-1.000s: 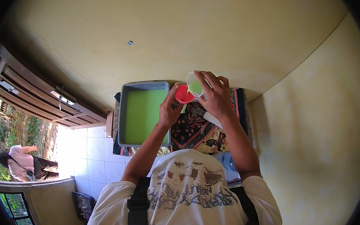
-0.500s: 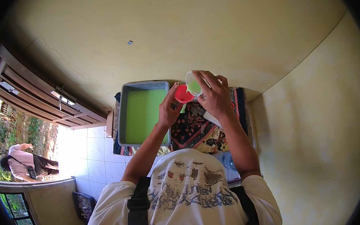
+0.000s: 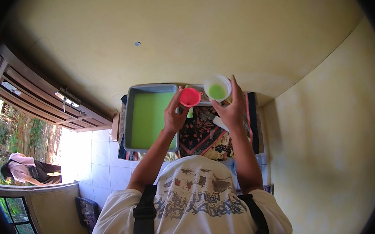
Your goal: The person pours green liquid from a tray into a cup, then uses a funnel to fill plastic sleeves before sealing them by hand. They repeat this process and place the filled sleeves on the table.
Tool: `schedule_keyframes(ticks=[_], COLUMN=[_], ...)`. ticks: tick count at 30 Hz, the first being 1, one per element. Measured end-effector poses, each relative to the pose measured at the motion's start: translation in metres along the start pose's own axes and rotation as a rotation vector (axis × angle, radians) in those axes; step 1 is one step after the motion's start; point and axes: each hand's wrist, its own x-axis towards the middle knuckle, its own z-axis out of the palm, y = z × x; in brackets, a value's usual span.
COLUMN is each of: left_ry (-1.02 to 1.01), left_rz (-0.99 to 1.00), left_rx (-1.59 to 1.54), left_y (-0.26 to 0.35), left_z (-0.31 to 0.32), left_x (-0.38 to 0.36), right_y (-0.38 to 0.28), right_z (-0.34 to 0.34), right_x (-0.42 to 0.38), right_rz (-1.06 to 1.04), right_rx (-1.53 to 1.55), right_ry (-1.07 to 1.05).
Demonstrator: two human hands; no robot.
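Translucent cup [image 3: 217, 88], and there it was, up in the right hand [image 3: 233, 112], grasped by its side between thumb and fingers! What a look at it: pale, see-through walls, a wide round rim, and a pool of bright green liquid [image 3: 217, 91] down inside, its mouth showing to the camera. The walls looked a little blurred, and whether it was quite level could not be told. It was held up around the far edge of the patterned cloth [image 3: 197, 133], right of the middle.

Just beside it, on the left, came the red funnel [image 3: 190, 98], a round, glossy bowl pinched in the left hand [image 3: 175, 116], apart from the cup. Below the funnel showed a pale green piece, too small to make out.

Behind the funnel and cup, a pale container [image 3: 205, 103] lined the cloth's far edge, partly hidden. And over at the left edge sat the big grey tray [image 3: 129, 117], a deep rectangle with rounded corners, holding a broad sheet of the same green. Farther out, beyond the doorway, a person in a pink top [image 3: 21, 167] was leaning forward.
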Motion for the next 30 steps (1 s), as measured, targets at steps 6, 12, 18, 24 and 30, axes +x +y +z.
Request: schedule_keyframes(ticks=[6, 12, 18, 24, 30], left_ry=[0.035, 0.049, 0.038, 0.106, 0.121], left_rz=[0.037, 0.058, -0.033, -0.081, -0.073], left_rx=[0.094, 0.153, 0.228, 0.185, 0.153], left_y=[0.002, -0.003, -0.005, -0.007, -0.010], left_z=[-0.006, -0.001, -0.002, 0.004, 0.006], left_x=[-0.002, -0.011, -0.022, -0.026, -0.022], right_y=[0.044, 0.112, 0.144, 0.169, 0.162], right_z=[0.024, 0.104, 0.160, 0.172, 0.156], right_x=[-0.071, -0.148, -0.186, -0.209, -0.197], right_rz=[0.159, 0.230, 0.218, 0.239, 0.213], right_rx=[0.012, 0.037, -0.037, -0.019, -0.059], right_ry=[-0.083, -0.282, -0.420, -0.451, -0.523])
